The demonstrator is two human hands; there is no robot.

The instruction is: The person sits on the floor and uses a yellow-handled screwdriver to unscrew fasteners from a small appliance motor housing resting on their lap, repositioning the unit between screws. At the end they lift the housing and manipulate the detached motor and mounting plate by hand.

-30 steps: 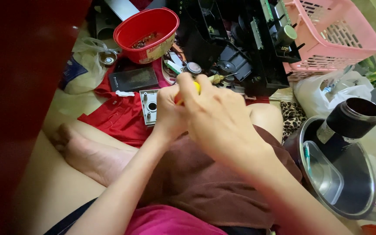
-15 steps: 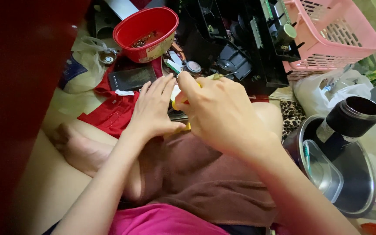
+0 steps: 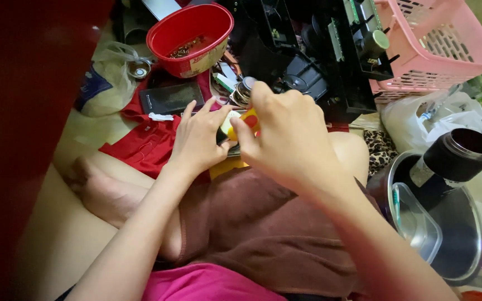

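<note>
A glossy red plastic bowl [image 3: 189,38], oval and holding small metal bits, sits at upper left above a crumpled red cloth [image 3: 143,146]. At centre, the small yellow object [image 3: 240,124], smooth with a red patch and mostly hidden, lies between both hands. The left hand [image 3: 199,139] rests fingers spread and loosely open, thumb touching it. The right hand [image 3: 285,136] is curled, pinching it between thumb and forefinger. At upper right stands a slotted pink basket [image 3: 444,47]; lower right, a steel pot [image 3: 458,239].
</note>
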